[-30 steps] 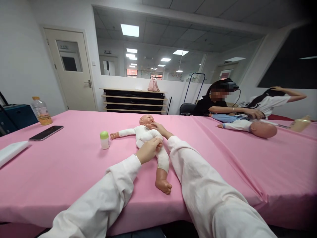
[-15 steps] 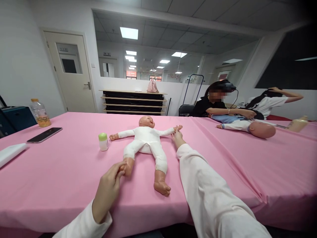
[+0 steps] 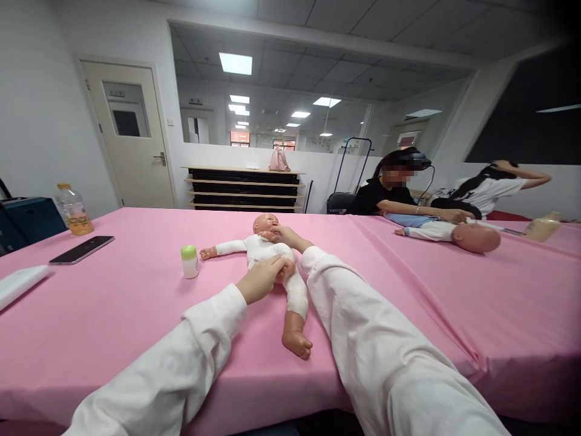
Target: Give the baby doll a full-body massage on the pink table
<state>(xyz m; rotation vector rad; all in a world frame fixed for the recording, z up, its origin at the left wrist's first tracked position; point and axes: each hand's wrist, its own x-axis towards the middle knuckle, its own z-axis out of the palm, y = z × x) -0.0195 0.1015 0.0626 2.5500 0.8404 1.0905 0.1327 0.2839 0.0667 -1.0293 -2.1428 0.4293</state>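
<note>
A baby doll (image 3: 297, 293) in a white cloth suit lies on its back on the pink tablecloth, head at the far end. My left hand (image 3: 263, 278) is closed round the doll's foot on the left side, with that leg folded up over the belly. Beyond it my right hand (image 3: 290, 237) grips the doll's hand on the right side, which is drawn across the chest close to the chin. The doll's other arm stretches out to the left, and its other leg points toward me. A small jar with a green lid (image 3: 189, 261) stands left of the doll.
At left are a phone (image 3: 82, 249), a drink bottle (image 3: 74, 209) and a white object (image 3: 20, 284). Across the right side of the pink tablecloth (image 3: 408, 315), a person in a headset (image 3: 385, 188) handles another doll (image 3: 476, 237). A beige bottle (image 3: 542, 227) is near it.
My left hand has pushed the doll's foot up and right, folding the leg over the belly. My right hand has brought the doll's outstretched arm inward over the chest.
</note>
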